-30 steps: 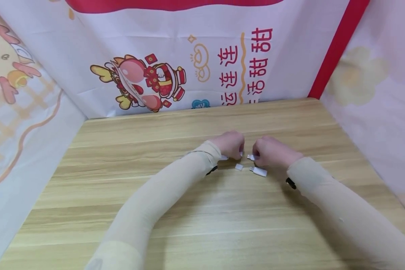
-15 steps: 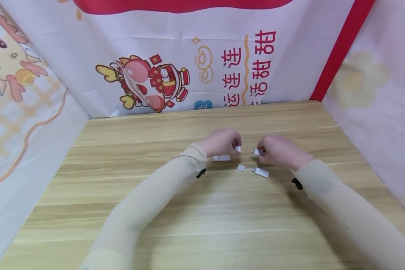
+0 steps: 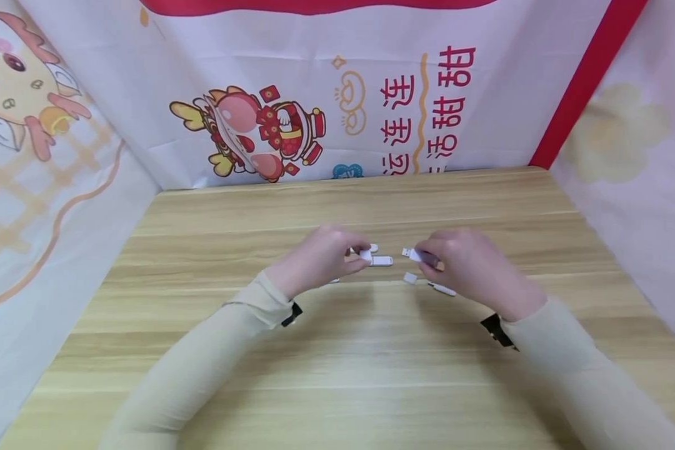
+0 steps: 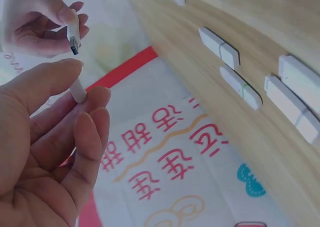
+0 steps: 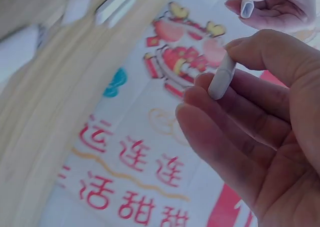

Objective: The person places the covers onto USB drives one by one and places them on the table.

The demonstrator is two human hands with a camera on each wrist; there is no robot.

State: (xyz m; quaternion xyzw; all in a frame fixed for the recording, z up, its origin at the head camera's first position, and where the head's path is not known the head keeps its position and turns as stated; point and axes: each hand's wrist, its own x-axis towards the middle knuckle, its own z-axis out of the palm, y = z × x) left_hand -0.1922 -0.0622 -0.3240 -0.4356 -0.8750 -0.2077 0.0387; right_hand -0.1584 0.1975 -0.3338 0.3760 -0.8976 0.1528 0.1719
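Note:
In the head view my left hand (image 3: 323,259) pinches a small white USB stick cap (image 3: 365,255) between thumb and fingers. My right hand (image 3: 467,265) pinches a white USB stick (image 3: 419,255), its metal plug bare and pointing left toward the cap. A gap separates the two pieces. The left wrist view shows the bare plug of the USB stick (image 4: 74,39) beyond the left fingers. The cap's hollow end (image 5: 247,9) faces the right wrist camera. Below the hands, a second loose cap (image 3: 410,278) lies beside an uncapped stick (image 3: 442,289), partly covered by the right hand.
Several capped USB sticks lie on the wooden table, among them one capped stick (image 3: 381,260) just right of the left fingertips and another (image 4: 241,88). A printed cloth (image 3: 292,62) hangs behind the table (image 3: 337,375), with more cloth at both sides.
Both hands have risen from the table with the cap and the stick. My left hand has shifted left and nearer to me, and the right hand has turned its stick toward the cap.

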